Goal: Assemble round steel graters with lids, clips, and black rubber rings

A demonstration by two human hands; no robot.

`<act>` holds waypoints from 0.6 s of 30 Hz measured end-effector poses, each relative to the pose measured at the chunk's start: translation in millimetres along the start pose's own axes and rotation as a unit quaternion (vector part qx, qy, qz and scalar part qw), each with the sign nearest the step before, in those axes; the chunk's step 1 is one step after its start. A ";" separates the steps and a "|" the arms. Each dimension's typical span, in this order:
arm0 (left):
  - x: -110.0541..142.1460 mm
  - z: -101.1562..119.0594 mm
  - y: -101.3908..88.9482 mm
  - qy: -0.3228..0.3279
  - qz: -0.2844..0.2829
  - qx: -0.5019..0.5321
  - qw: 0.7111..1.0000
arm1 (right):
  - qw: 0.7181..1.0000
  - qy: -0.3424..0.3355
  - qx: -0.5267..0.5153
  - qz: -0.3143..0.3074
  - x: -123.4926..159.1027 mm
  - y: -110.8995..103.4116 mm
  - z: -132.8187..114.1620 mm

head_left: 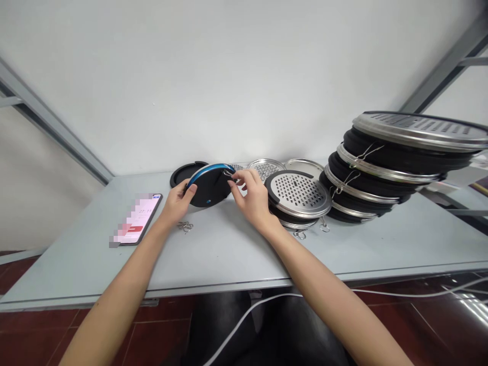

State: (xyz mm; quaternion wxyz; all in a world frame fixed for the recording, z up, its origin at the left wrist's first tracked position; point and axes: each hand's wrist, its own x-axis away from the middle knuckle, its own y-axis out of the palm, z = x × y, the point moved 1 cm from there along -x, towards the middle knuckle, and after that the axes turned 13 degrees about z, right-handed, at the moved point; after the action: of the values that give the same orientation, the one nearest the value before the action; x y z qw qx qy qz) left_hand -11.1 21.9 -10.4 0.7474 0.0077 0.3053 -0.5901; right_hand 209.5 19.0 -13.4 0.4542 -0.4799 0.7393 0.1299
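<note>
As my left hand (179, 201) grips the disc (211, 192), my right hand (251, 194) pinches a clip (227, 173), seemingly mid-fitting and needing steadiness.

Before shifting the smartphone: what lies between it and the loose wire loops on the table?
In the head view, the left forearm crosses between the smartphone and the loose wire loops.

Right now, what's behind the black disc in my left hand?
Behind the black disc, part of a black round piece shows at left, and part of a perforated metal plate at upper right. Anything directly behind is covered.
</note>
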 end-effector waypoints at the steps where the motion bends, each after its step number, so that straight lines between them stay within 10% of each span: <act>1: -0.5 -2.3 0.1 -0.009 0.002 0.009 1.000 | 1.000 0.007 0.004 0.015 0.0 0.5 0.2; 18: -2.8 -5.9 -2.6 -0.020 -0.009 0.077 0.997 | 0.994 -0.009 0.015 0.110 7.7 10.2 3.4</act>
State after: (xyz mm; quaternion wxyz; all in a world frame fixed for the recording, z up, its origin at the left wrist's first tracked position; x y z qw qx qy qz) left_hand -16.3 25.7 -13.1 0.7450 0.0505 0.2436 -0.6190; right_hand 202.0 21.7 -23.9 0.4508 -0.3876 0.7855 0.1719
